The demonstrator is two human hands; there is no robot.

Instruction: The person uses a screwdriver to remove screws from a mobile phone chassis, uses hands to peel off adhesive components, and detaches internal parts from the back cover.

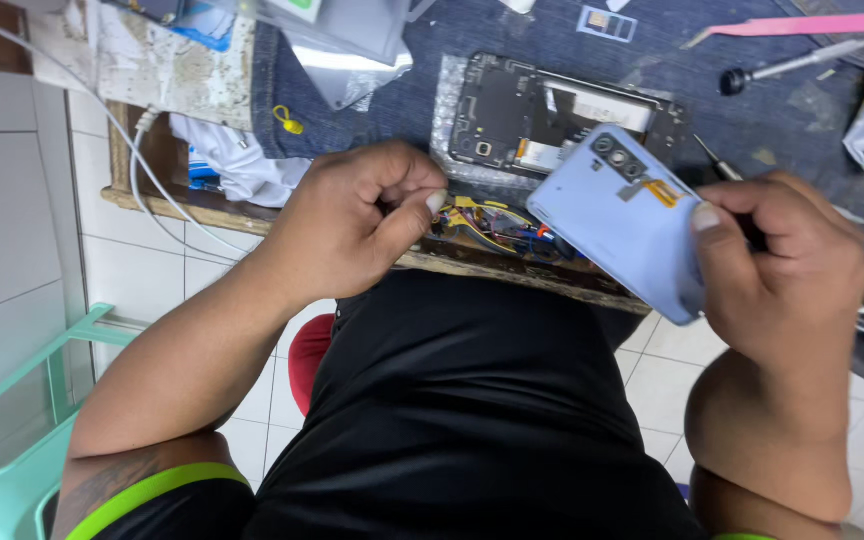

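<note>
Blue back cover (620,215) is gripped at its near end by the right hand (782,265), thumb on top, cover tilted over the bench edge. Left hand (357,220) is curled shut, thumb to fingertips; whether sth is pinched can't be told. Opened phone (552,115) lies on denim cloth (772,130), just behind the cover. Coloured wires (492,225) sit betw. the hands.

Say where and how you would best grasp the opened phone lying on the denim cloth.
Grip the phone by its two long edges, reaching down from above. It lies flat, with circuitry exposed on its top face, so a side pinch likely avoids pressing on the parts. The back cover in the right hand hangs over its near edge.
</note>
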